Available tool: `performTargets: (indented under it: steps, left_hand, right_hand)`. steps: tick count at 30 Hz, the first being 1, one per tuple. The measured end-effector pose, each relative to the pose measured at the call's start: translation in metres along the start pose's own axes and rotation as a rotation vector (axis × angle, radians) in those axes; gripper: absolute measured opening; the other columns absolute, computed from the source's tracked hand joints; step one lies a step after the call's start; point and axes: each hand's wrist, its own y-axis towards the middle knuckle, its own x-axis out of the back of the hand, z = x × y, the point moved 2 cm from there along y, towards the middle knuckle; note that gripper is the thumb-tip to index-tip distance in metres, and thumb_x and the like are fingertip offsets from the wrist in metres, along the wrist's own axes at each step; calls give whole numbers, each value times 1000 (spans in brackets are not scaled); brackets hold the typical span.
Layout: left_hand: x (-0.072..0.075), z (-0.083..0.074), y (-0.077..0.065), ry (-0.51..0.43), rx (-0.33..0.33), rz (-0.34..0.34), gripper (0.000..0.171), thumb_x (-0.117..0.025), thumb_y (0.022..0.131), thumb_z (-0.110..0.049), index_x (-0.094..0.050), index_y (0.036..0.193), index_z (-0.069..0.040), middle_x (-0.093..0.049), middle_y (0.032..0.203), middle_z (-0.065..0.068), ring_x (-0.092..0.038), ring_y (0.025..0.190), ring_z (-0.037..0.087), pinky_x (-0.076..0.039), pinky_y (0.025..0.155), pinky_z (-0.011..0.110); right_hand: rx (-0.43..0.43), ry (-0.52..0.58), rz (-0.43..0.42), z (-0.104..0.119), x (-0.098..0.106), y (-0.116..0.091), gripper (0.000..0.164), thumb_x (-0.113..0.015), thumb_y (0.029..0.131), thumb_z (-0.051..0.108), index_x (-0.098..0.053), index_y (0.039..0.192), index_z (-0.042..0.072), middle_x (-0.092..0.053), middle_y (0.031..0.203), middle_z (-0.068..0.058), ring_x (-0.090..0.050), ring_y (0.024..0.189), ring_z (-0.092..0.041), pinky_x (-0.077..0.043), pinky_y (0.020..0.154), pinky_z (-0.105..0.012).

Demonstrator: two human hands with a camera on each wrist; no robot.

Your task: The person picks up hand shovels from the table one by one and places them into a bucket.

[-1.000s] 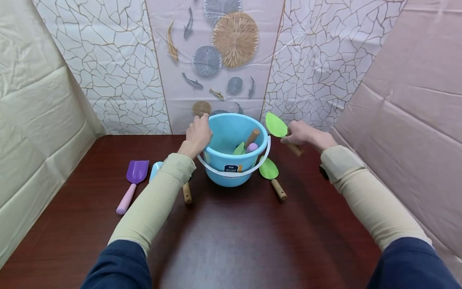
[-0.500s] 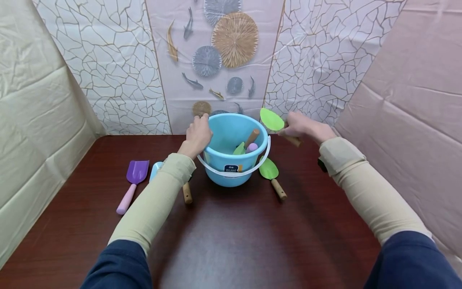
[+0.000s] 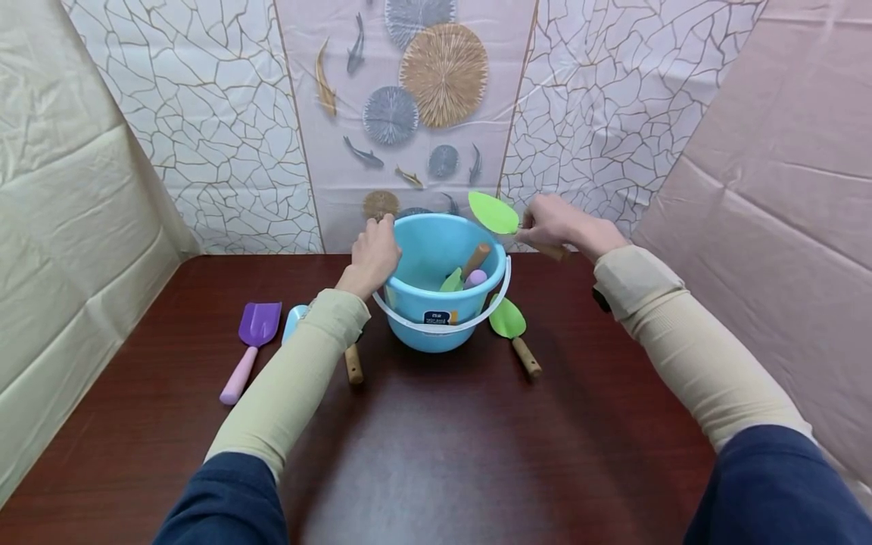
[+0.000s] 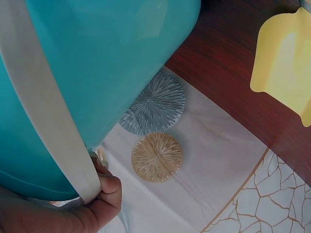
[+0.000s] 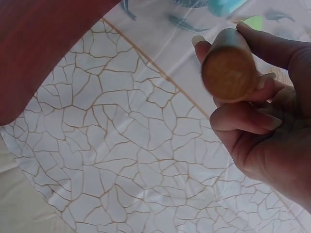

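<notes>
A light blue bucket stands on the table with its white handle lowered across the front. My left hand grips its left rim, and the left wrist view shows the thumb and fingers pinching there by the end of the handle. Inside the bucket are a wooden handle, a green blade and a lilac handle end. My right hand holds a green garden trowel in the air at the bucket's right rim, gripping its round wooden handle.
Another green trowel lies right of the bucket. At left are a purple scoop with a pink handle and a light blue tool, partly behind my sleeve. A wooden handle and a yellow blade also show. A patterned cloth stands behind.
My right hand has moved up and left with the green trowel, bringing its blade over the bucket's right rim. My left hand and the bucket have stayed in place.
</notes>
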Motion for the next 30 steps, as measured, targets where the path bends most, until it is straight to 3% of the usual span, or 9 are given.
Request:
performTargets:
  steps: [4,10,19,23,30]
  left_hand:
    - [0,0,-1,1,0,3,39,-48,95,-10,-48,133,-5,-54,122,22,-61,103,41,-52,85,53]
    - [1,0,-1,-4,-3,-3,40,-49,94,-9,-48,134,-5,-54,122,22,-61,103,41,-52,85,53]
    - [1,1,-1,-11,0,-3,39,-49,95,-10,-47,134,-5,-54,122,22,-61,103,40,-52,85,53]
    - [1,0,-1,-12,3,3,40,-49,95,-10,-46,135,-6,-53,123,22,-61,104,40,-52,86,53]
    - [1,0,-2,-12,-1,-1,41,-49,95,-10,-46,135,-5,-54,123,22,-61,103,40,-52,85,52]
  right_hand:
    - [-27,-15,13,6,2,0,17,-61,89,23,-68,83,8,-55,53,-3,-49,42,-15,-43,45,-27]
    - [27,-151,-65,15,5,5,21,-67,86,30,-71,82,10,-67,80,-6,-57,68,-22,-45,58,-33]
    - [86,-221,-84,27,2,18,16,-69,86,22,-75,92,8,-71,95,-10,-61,78,-25,-50,68,-39]
    - [101,-255,-98,34,1,22,18,-67,88,22,-76,97,10,-74,98,-9,-64,80,-24,-53,69,-41]
    - [153,-308,-131,48,-2,28,15,-64,85,16,-78,83,11,-72,80,-5,-53,65,-18,-48,59,-33]
